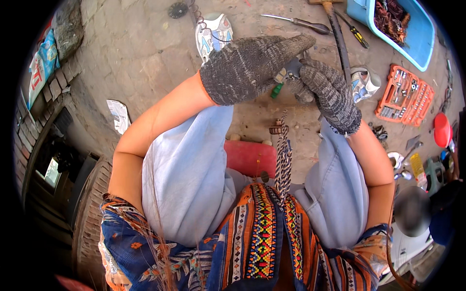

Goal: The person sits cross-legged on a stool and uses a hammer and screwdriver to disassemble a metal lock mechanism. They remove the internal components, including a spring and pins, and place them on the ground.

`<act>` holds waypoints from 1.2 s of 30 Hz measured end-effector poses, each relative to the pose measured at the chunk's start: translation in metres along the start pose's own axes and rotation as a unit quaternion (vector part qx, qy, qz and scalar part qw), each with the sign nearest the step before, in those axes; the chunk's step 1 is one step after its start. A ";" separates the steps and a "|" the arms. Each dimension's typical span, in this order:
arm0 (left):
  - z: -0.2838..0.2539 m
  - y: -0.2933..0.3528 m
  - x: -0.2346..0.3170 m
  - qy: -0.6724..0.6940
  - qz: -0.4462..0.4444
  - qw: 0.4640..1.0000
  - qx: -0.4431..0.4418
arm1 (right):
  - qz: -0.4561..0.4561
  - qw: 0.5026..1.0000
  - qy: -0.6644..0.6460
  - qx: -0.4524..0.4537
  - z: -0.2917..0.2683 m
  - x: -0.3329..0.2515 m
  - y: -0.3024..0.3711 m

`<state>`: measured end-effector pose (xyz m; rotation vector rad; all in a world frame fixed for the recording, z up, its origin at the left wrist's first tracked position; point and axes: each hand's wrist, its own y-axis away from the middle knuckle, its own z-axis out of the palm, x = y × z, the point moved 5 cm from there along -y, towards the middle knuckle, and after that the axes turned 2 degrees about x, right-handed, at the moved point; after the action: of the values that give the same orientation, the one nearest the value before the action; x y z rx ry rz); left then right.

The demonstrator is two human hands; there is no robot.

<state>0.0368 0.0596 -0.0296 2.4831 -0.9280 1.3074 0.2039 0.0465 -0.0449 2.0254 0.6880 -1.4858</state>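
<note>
Both my hands wear dark grey knitted gloves and meet in front of my knees. Between them is a small grey metal part [292, 68], its kind too covered to name. My left hand [252, 65] reaches over it from the left, fingers pressed together, the underside of the grip hidden. From the other side, the curled fingers of my right hand [330, 89] close on the same part. A small green piece [276, 90] shows just below the left glove; whether it is joined to the metal part I cannot tell.
Beyond my hands lie a wooden-handled pointed tool [310, 25], a long-handled hammer [335, 29] and a yellow-black screwdriver [359, 37]. At far right stand a blue bin [427, 41] of scrap wire and an orange socket set [388, 114]. A red seat [250, 157] is below me.
</note>
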 end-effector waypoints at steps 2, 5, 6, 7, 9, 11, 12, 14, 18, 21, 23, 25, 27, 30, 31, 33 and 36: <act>-0.003 0.000 -0.003 0.023 -0.008 0.999 0.023 | 0.084 0.996 -0.038 0.000 -0.002 0.000 0.002; -0.008 0.001 -0.005 0.016 -0.025 1.000 -0.009 | 0.096 0.995 -0.036 0.003 -0.006 -0.001 0.009; -0.009 0.001 -0.007 0.030 -0.013 0.999 -0.022 | 0.088 0.996 -0.021 -0.004 -0.008 -0.002 0.012; -0.010 0.001 -0.008 0.044 -0.003 0.998 -0.037 | 0.096 0.995 0.003 -0.029 -0.009 -0.003 0.013; -0.013 0.002 -0.001 0.060 0.025 0.996 -0.056 | 0.127 0.990 0.017 -0.054 -0.009 -0.004 0.015; -0.010 0.006 -0.001 0.108 0.016 0.991 -0.073 | 0.128 0.990 0.019 -0.049 -0.010 -0.009 0.014; -0.009 0.007 -0.003 0.172 -0.020 0.981 -0.089 | 0.107 0.993 0.030 -0.043 -0.011 -0.011 0.013; -0.008 0.010 -0.006 0.294 -0.094 0.944 -0.119 | -0.025 0.995 0.090 -0.023 -0.014 -0.017 0.008; 0.002 0.021 -0.017 0.192 -0.016 0.974 -0.122 | 0.040 0.998 0.017 -0.054 -0.011 -0.013 0.012; -0.001 0.015 -0.009 0.168 -0.045 0.976 -0.132 | -0.032 0.995 0.072 -0.062 -0.009 -0.008 0.016; 0.000 0.020 -0.011 0.143 -0.027 0.981 -0.125 | -0.014 0.995 0.062 -0.081 -0.008 -0.006 0.015; 0.005 0.026 -0.016 0.144 -0.017 0.982 -0.120 | 0.049 0.993 0.025 -0.100 -0.005 -0.002 0.016; 0.006 0.027 -0.017 0.163 -0.036 0.978 -0.127 | 0.047 0.993 0.025 -0.103 -0.004 0.000 0.016; 0.009 0.019 -0.013 0.187 -0.112 0.963 -0.159 | -0.069 0.986 0.135 -0.071 -0.005 0.004 0.017; 0.011 0.020 -0.014 0.172 -0.143 0.960 -0.169 | -0.098 0.975 0.191 -0.055 -0.004 0.004 0.015; 0.020 0.020 -0.020 0.137 -0.179 0.955 -0.192 | -0.019 0.982 0.180 -0.055 -0.001 0.016 0.008; 0.044 0.029 -0.046 0.088 -0.197 0.949 -0.230 | 0.242 0.962 0.092 -0.084 0.006 0.053 0.004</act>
<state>0.0295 0.0381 -0.0957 2.0168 -0.5703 1.0162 0.2162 0.0442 -0.0973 2.0267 0.3365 -0.9353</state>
